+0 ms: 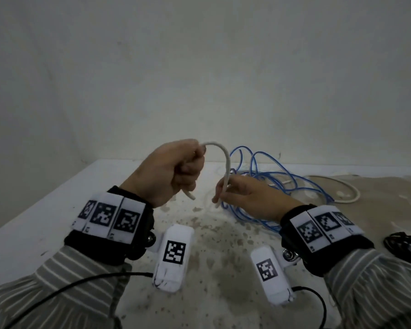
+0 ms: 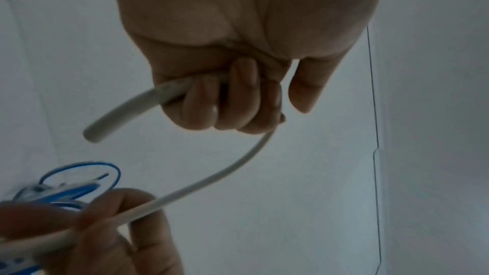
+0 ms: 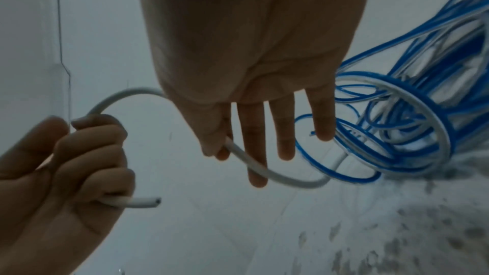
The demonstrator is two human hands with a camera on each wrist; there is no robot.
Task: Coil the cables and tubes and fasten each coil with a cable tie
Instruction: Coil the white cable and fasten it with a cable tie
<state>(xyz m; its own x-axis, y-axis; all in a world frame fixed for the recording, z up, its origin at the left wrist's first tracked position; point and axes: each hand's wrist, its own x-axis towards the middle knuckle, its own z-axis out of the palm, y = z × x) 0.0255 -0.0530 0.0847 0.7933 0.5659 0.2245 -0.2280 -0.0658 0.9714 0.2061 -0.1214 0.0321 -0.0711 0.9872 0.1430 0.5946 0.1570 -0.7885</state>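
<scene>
The white cable (image 1: 224, 160) goes into the left hand (image 1: 169, 172) and hides inside the fist. Behind the right hand (image 1: 249, 198), part of the blue cable (image 1: 271, 176) is hidden — its loops look blurry. The black bundle (image 1: 403, 243) is too dark to tell.

Stained table (image 1: 57, 210), blue cable (image 1: 282, 184) on it

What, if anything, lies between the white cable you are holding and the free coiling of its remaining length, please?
The blue cable does. Beyond the right hand, the white cable runs down into the blue cable's loose loops on the table, apparently threading through them. The left hand grips the cut end unobstructed.
</scene>
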